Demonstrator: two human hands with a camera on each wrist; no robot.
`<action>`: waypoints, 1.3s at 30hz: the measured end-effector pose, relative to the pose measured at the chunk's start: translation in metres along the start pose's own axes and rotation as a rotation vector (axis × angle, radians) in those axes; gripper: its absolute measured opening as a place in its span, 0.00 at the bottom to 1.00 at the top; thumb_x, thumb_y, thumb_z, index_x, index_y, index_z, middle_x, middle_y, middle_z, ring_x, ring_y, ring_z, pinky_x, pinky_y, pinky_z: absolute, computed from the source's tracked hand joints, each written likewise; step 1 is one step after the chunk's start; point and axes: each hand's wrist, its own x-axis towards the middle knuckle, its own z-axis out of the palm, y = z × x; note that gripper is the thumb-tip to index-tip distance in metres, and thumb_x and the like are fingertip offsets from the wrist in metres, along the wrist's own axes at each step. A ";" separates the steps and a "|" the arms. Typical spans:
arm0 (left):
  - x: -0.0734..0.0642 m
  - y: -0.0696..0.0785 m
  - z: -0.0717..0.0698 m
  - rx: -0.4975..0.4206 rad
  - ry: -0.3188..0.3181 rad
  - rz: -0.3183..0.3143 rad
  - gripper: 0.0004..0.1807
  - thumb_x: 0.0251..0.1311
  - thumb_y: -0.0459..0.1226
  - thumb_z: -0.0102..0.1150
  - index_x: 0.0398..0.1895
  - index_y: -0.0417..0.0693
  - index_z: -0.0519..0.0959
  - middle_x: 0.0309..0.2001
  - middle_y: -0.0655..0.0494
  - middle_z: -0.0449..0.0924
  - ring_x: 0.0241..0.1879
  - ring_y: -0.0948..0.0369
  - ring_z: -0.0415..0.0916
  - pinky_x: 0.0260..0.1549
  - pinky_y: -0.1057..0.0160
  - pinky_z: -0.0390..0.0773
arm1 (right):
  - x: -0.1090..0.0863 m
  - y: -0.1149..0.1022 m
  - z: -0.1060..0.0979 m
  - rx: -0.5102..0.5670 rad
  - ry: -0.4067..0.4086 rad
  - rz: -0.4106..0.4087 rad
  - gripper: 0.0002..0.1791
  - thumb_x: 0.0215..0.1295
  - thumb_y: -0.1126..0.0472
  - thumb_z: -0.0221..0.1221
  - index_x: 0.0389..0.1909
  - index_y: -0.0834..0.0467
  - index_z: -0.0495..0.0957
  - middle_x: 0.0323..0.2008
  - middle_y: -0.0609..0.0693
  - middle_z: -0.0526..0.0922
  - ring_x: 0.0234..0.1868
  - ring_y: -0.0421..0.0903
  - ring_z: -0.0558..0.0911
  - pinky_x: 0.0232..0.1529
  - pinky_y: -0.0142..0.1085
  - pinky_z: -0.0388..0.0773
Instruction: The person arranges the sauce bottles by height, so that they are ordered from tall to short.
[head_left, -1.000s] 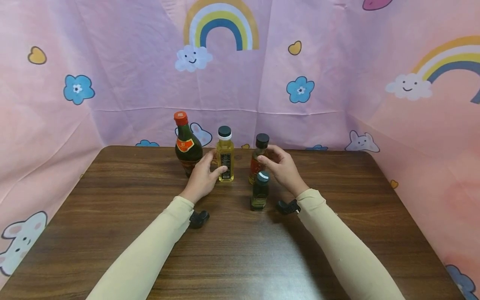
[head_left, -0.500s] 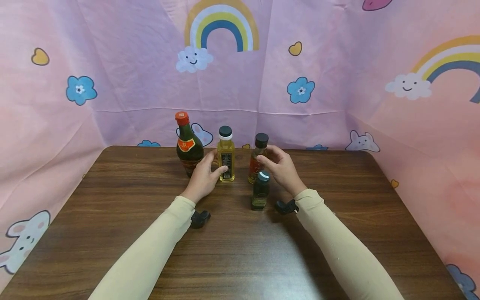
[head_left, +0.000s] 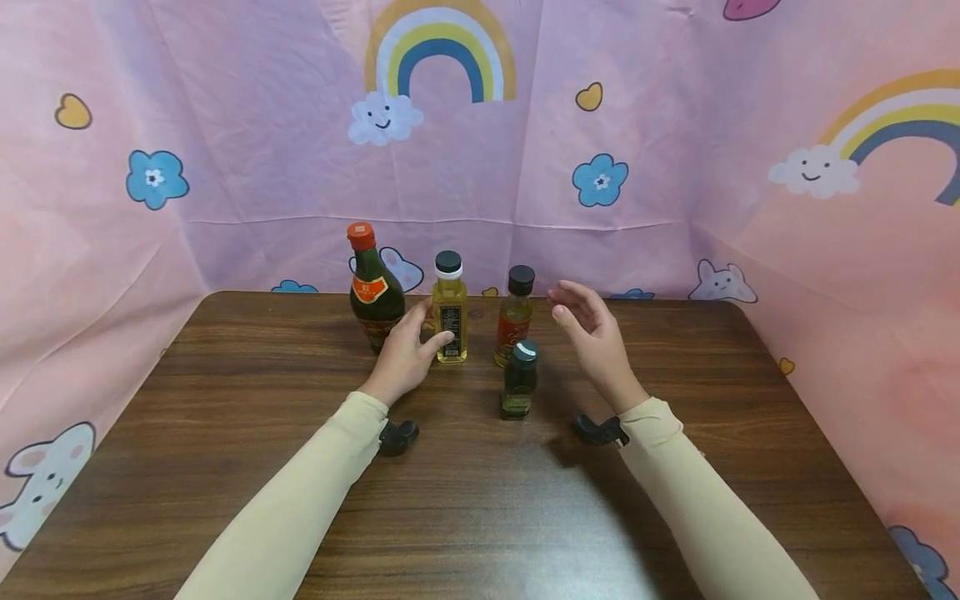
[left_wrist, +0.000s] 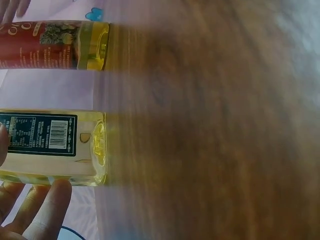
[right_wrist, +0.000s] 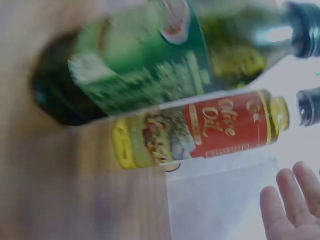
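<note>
On the wooden table stands a clear bottle of yellow oil (head_left: pixel 450 321) with a dark cap and a dark label. My left hand (head_left: pixel 403 354) holds it, thumb on the front and fingers along its left side; the left wrist view shows those fingers (left_wrist: pixel 55 207) against the glass. To its right is a red-labelled olive oil bottle (head_left: pixel 513 325), also seen upright in the right wrist view (right_wrist: pixel 210 127). My right hand (head_left: pixel 596 342) is off to the right of that bottle, fingers relaxed and apart from it. A small dark green bottle (head_left: pixel 519 387) stands in front of the olive oil.
A taller dark green bottle (head_left: pixel 377 304) with a red cap stands at the left, behind my left hand. The brown table (head_left: pixel 450 517) reaches back to a pink patterned cloth (head_left: pixel 465 183), which also hangs at both sides.
My right hand has let go of the olive oil bottle and moved away to the right. The left hand stays on the yellow oil bottle, and the bottles stand where they were.
</note>
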 end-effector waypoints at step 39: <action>0.001 -0.003 0.000 -0.008 -0.002 -0.004 0.37 0.73 0.47 0.61 0.80 0.48 0.59 0.72 0.45 0.68 0.72 0.46 0.66 0.70 0.40 0.66 | -0.063 0.011 0.037 -0.159 -0.011 0.064 0.17 0.67 0.65 0.68 0.55 0.61 0.81 0.53 0.58 0.85 0.57 0.55 0.85 0.59 0.46 0.81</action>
